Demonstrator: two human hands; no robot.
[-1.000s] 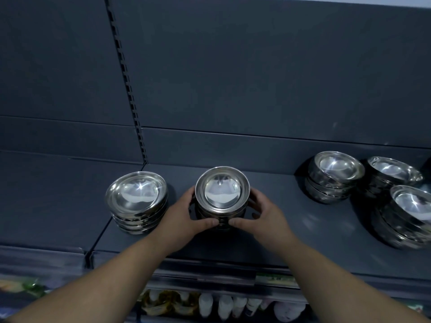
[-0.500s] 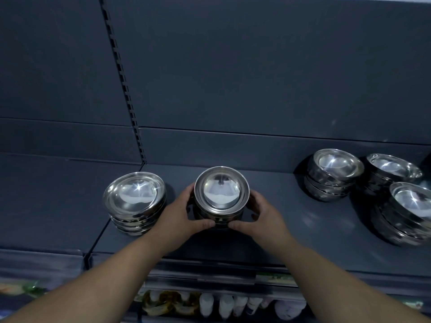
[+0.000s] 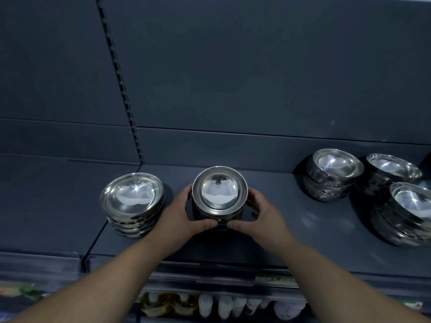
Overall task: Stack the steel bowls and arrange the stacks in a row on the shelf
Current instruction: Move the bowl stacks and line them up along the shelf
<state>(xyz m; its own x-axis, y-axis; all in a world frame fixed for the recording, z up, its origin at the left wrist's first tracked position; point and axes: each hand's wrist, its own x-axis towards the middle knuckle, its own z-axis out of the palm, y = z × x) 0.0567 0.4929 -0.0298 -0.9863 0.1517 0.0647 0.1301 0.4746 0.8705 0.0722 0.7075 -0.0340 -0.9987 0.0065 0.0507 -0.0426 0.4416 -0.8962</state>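
Note:
A stack of steel bowls [image 3: 219, 194] stands in the middle of the dark grey shelf [image 3: 291, 229]. My left hand [image 3: 179, 217] grips its left side and my right hand [image 3: 261, 217] grips its right side, thumbs meeting at the front. Another bowl stack [image 3: 133, 201] sits just left of it, close to my left hand. At the right stand three more stacks: a back one [image 3: 333, 174], a far-right one [image 3: 391, 173] and a nearer one [image 3: 410, 210].
The shelf's back panel rises behind the bowls, with a slotted upright [image 3: 121, 85] at the left. Below the shelf's front edge [image 3: 210, 273] a lower shelf holds white bottles [image 3: 224, 306] and packaged goods [image 3: 163, 306].
The middle stack and both hands have stayed almost in place; the view shifted slightly. Both hands keep their grip on the stack.

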